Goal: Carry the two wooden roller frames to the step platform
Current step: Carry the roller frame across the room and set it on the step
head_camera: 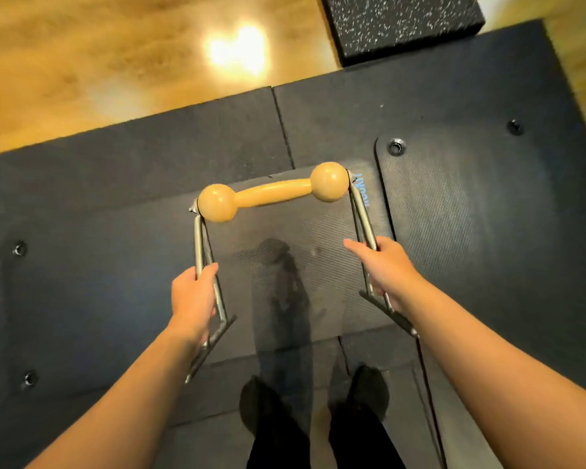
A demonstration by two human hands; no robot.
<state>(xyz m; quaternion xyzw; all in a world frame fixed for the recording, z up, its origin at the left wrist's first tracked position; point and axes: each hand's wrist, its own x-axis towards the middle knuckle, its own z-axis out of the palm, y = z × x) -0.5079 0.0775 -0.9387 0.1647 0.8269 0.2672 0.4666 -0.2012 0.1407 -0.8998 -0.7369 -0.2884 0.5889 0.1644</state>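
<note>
Roller frame (273,192), centre of frame, carried w/ both hands above dark mats (122,184). Left hand (193,296), lower-centre left, wraps fingers round left metal upright; right hand (384,270), centre right, grips right upright, index finger lying straight, pointing toward upper left. Wooden roller sits at far end, away from me; foot bars hang near my wrists. Only one frame in view; second not visible. Speckled block (400,25), top right, may be the step platform, cannot confirm. For a good carry, I judge: keep both grips level so roller stays horizontal, hold frame clear of my shoes (369,390) at bottom centre, walk steadily, mind mat seams underfoot.
</note>
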